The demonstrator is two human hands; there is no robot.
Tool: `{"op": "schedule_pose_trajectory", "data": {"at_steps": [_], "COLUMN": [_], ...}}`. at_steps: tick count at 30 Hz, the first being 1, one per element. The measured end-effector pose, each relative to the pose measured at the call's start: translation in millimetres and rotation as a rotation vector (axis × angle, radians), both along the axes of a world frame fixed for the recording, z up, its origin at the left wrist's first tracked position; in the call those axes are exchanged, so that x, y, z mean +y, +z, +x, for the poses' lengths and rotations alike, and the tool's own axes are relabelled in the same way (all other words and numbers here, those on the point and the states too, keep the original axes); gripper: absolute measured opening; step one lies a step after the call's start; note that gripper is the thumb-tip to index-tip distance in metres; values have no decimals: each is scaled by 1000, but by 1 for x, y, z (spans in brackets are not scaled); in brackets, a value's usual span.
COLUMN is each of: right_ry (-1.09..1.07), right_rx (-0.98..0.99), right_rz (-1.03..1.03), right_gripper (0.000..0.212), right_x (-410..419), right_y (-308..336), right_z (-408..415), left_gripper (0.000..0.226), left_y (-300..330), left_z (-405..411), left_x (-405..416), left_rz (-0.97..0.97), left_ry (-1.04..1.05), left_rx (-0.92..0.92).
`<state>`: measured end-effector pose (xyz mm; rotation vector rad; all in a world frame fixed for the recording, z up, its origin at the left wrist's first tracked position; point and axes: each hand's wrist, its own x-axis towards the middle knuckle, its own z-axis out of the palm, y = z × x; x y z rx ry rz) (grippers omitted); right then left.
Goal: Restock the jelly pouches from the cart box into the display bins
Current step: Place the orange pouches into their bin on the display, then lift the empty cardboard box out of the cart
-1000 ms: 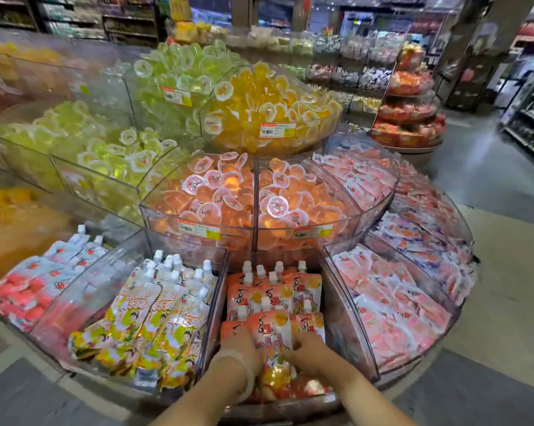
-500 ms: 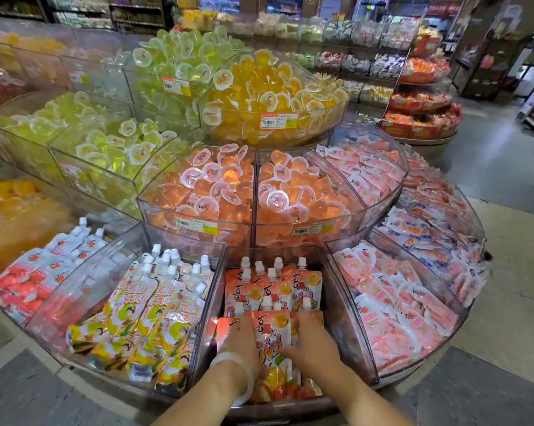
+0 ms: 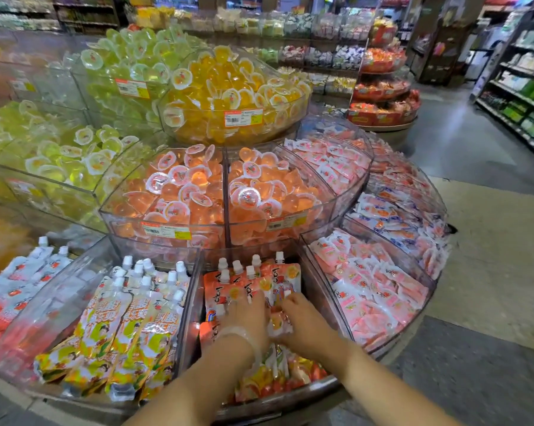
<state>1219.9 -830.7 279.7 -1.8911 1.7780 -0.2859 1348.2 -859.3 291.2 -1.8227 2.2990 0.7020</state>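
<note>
Left hand (image 3: 244,318) and right hand (image 3: 302,324) pressing orange jelly pouches (image 3: 229,290), clear bin (image 3: 318,290)

Both your forearms reach forward and slightly inward, wrists close together. Your left hand (image 3: 247,318) lies palm down, fingers spread and pressing flat, with a thin clear band around its wrist. Your right hand (image 3: 302,322) sits just beside it, fingers curled downward.

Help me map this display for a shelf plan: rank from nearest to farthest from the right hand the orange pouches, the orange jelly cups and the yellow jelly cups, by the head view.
From the right hand:
1. Orange pouches, touching it, front bin.
2. Orange jelly cups, middle tier, behind.
3. Yellow jelly cups, top tier.
</note>
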Motion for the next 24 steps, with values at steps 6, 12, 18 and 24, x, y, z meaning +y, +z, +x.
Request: {"op": "schedule_pose_trajectory", "data": {"at_steps": [6, 12, 18, 24], "right_ry": [-175, -524, -753, -951], "right_rx": [167, 357, 337, 322], "right_rz": [-185, -9, 164, 202], "right_gripper": [43, 68, 75, 78], "right_x": [12, 93, 194, 304], "right_y": [58, 78, 62, 56], "right_z": [-74, -198, -288, -363], "left_gripper": [68, 59, 46, 56], "left_y": [51, 66, 69, 80], "left_z": [-87, -195, -311, -423], "left_x": [-16, 29, 114, 212], "left_rz": [-135, -208, -193, -171], "left_ry": [-325, -639, -835, -1045], "left_rx": [0, -46, -84, -77]}}
